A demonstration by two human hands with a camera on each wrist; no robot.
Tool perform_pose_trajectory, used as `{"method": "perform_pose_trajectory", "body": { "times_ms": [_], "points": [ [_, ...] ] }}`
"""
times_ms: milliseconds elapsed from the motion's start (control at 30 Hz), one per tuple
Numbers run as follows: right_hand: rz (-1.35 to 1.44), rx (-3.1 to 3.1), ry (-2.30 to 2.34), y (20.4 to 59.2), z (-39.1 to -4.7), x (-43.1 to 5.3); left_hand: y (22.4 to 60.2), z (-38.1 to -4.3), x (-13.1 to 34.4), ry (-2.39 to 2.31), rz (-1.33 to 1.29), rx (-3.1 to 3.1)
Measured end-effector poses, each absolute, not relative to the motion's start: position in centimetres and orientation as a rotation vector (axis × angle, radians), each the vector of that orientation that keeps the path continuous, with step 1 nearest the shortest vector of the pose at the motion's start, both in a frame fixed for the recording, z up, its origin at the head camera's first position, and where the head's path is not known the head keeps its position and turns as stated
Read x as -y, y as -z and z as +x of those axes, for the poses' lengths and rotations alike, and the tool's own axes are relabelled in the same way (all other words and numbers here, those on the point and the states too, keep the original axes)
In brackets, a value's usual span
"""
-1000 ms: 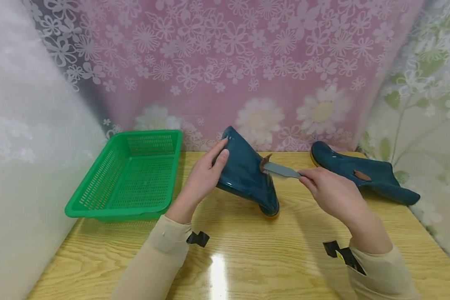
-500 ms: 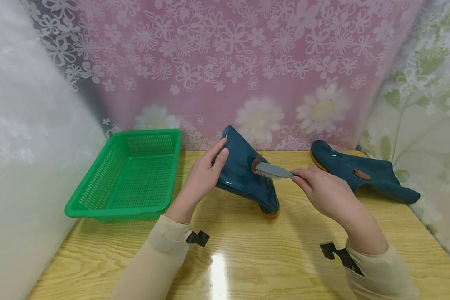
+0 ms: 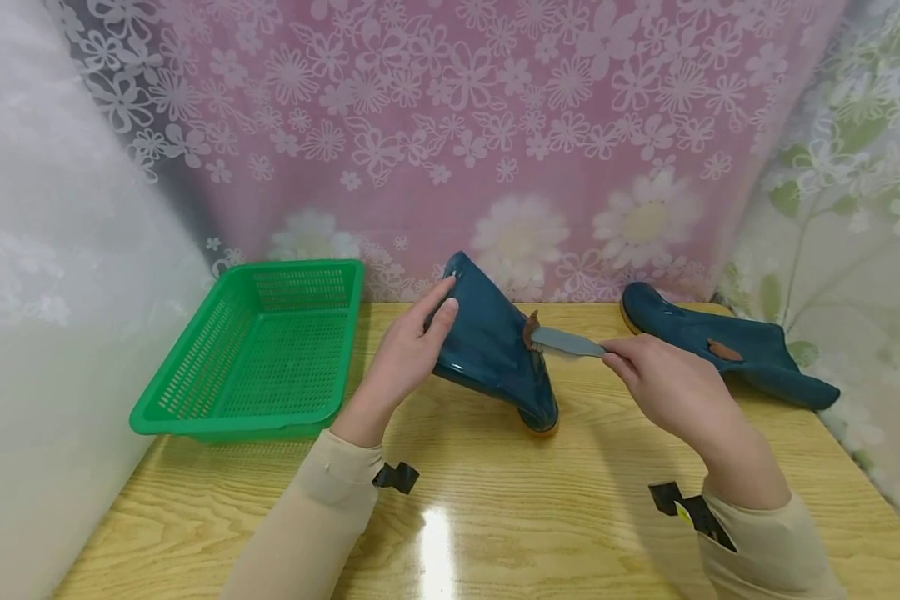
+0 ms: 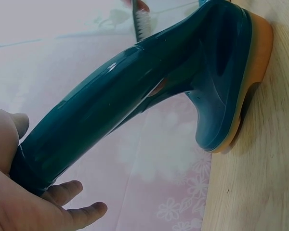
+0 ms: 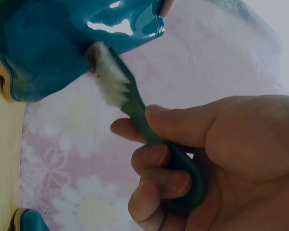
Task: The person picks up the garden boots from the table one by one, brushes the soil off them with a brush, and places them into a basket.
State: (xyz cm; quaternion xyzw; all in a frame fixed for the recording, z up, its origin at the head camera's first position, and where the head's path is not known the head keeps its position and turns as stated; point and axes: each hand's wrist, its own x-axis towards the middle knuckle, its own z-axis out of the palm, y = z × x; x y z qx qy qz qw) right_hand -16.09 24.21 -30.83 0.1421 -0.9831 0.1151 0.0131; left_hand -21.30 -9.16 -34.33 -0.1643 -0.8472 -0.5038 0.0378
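Observation:
A dark teal rubber boot with a tan sole leans over the table, its sole down on the wood and its shaft raised toward the left. My left hand grips it by the top opening, thumb and fingers around the rim in the left wrist view. My right hand holds a grey-green scrubbing brush by the handle, fingers curled around it. The white bristles meet the boot's shaft at a reddish-brown patch, which looks like dirt.
On the left stands a green perforated plastic basket. A second teal boot lies on its side at the back right, with a brown patch on it. Pink floral fabric hangs behind the wooden table.
The brush and right hand shifted left across the boot's shaft, then came back right to nearly where they were. The brown patch moved along with the brush's tip. Left hand and boot stay still.

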Motion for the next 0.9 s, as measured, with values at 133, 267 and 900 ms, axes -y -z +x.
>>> {"method": "perform_pose_trajectory", "body": {
  "times_ms": [133,267,900],
  "points": [
    [0.414,3.058,-0.360,30.6,-16.1,-24.6,34.4,-21.3,9.3,1.556,-0.496,2.600],
    [0.431,3.028,-0.428,30.4,-16.1,-24.6,34.3,-21.3,9.4,1.556,-0.496,2.586],
    [0.470,3.001,-0.548,29.7,-15.9,-24.4,32.5,-20.4,10.6,1.587,-0.382,2.437]
  ]
}}
